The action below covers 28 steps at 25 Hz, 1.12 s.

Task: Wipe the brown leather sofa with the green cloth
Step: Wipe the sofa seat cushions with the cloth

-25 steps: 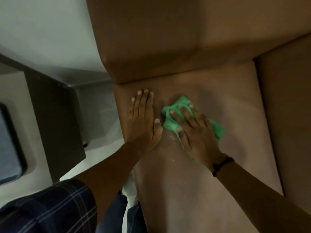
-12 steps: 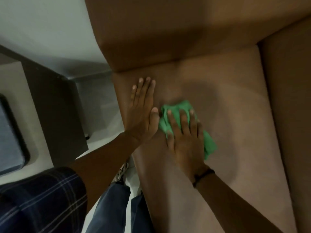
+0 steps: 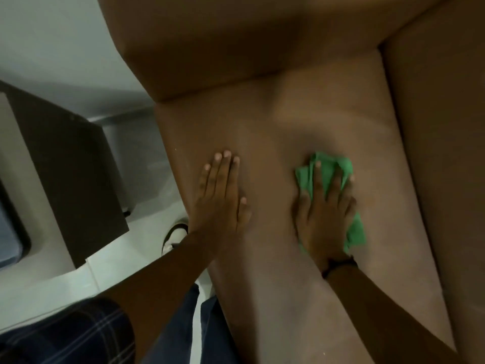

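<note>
The brown leather sofa (image 3: 301, 111) fills the middle and right of the view, its seat cushion running from the backrest down toward me. A crumpled green cloth (image 3: 330, 166) lies on the seat under my right hand (image 3: 324, 214), which presses flat on it with fingers spread over the fabric. A black band circles that wrist. My left hand (image 3: 219, 198) rests flat on the seat near its left edge, fingers together, holding nothing. A stretch of bare leather separates the two hands.
A dark brown cabinet (image 3: 70, 166) stands on the pale floor (image 3: 86, 277) left of the sofa. A shoe (image 3: 174, 235) shows on the floor beside the seat edge. The sofa's armrest (image 3: 441, 153) rises at the right, the backrest at the top.
My right hand has slid the green cloth to the right across the seat, away from my left hand. The left hand stays flat near the seat's left edge.
</note>
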Each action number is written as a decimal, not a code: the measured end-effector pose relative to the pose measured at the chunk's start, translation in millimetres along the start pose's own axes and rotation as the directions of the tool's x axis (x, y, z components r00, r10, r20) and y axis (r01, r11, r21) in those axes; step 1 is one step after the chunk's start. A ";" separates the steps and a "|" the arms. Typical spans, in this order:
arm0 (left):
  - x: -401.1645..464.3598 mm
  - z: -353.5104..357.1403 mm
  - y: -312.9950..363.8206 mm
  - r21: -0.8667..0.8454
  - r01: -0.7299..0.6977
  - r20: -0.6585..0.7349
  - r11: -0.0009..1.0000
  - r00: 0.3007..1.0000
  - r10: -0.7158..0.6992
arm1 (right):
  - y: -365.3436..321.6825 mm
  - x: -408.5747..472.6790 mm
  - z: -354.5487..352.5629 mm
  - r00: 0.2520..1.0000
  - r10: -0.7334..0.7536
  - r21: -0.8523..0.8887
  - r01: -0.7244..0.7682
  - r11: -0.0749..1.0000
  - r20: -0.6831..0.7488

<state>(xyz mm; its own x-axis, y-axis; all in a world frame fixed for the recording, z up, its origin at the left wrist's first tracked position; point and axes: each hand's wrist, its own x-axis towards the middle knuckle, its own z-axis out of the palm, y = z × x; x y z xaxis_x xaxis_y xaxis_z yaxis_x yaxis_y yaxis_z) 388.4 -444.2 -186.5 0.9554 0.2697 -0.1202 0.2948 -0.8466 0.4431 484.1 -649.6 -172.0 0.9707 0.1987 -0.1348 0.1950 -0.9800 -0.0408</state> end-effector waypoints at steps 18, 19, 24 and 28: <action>-5.1 0.5 -0.7 -0.104 0.004 -0.086 0.995 0.996 -0.013 | -4.7 -138.7 21.0 0.827 -0.528 -0.022 0.542 0.840 0.196; -4.6 -5.3 2.3 -0.099 0.012 -0.064 0.995 0.998 -0.019 | 15.9 -155.0 10.0 0.826 -0.517 -0.030 0.537 0.843 0.225; -0.4 -4.0 0.6 0.031 -0.005 -0.038 1.000 0.999 0.006 | -0.7 -79.5 17.3 0.998 -0.053 -0.010 0.053 0.999 0.042; 18.1 0.8 8.3 0.028 -0.015 -0.016 0.999 1.000 0.015 | -38.9 -104.7 33.4 0.954 -0.291 0.051 0.288 0.956 0.066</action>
<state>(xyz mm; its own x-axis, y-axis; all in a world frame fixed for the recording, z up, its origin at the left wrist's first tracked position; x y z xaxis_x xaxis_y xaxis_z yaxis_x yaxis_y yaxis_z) 408.2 -446.8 -185.7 0.9594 0.2638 -0.0994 0.2808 -0.8631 0.4197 370.2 -631.9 -189.4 0.8604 0.4759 -0.1825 0.4590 -0.8791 -0.1284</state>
